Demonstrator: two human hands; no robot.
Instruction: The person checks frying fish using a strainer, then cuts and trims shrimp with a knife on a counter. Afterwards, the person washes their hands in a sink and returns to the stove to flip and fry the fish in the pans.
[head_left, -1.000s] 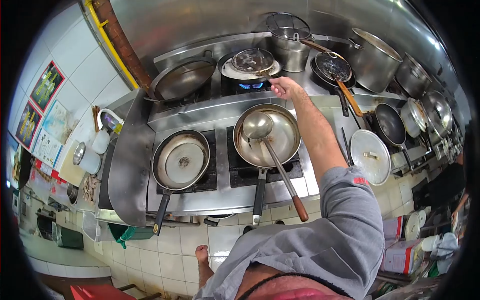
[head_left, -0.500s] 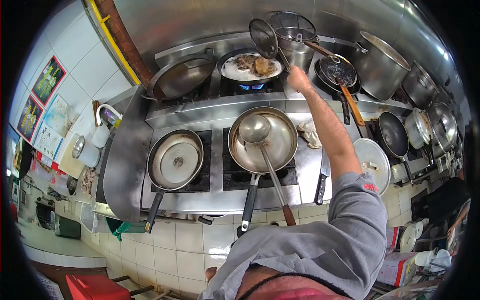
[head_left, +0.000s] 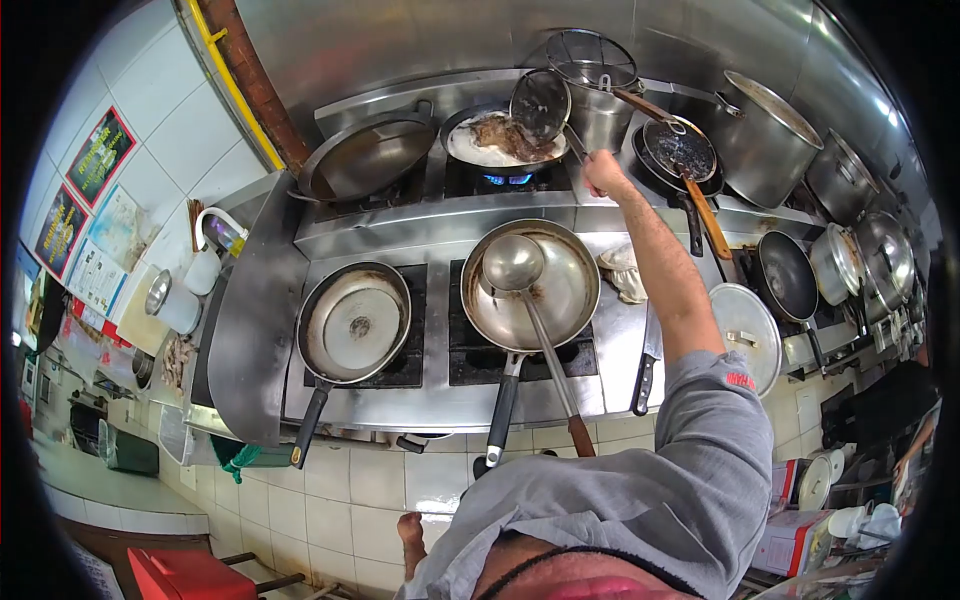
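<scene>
My right hand [head_left: 604, 176] is closed round the handle of a round strainer [head_left: 541, 105], tilted over the right side of a wok [head_left: 462, 163]. The wok holds foaming white liquid with brown food [head_left: 505, 137] in it, over a blue flame [head_left: 508, 180]. Low in the picture, beside my body, hangs my left hand [head_left: 411, 527], small and partly seen; its fingers are hard to make out. In front of the wok, a large pan [head_left: 575, 260] has a ladle [head_left: 513, 263] resting in it.
Another pan [head_left: 356, 323] sits at front left, a dark wok [head_left: 366, 158] behind it. To the right are a knife [head_left: 645, 380], a cloth [head_left: 625, 273], a lid [head_left: 745, 337], small pans and tall pots [head_left: 762, 140]. A person's arm [head_left: 915, 450] shows at far right.
The strainer has lifted off the wok and swung right, then lowered a little toward its right rim, uncovering the brown food. My right hand has shifted right.
</scene>
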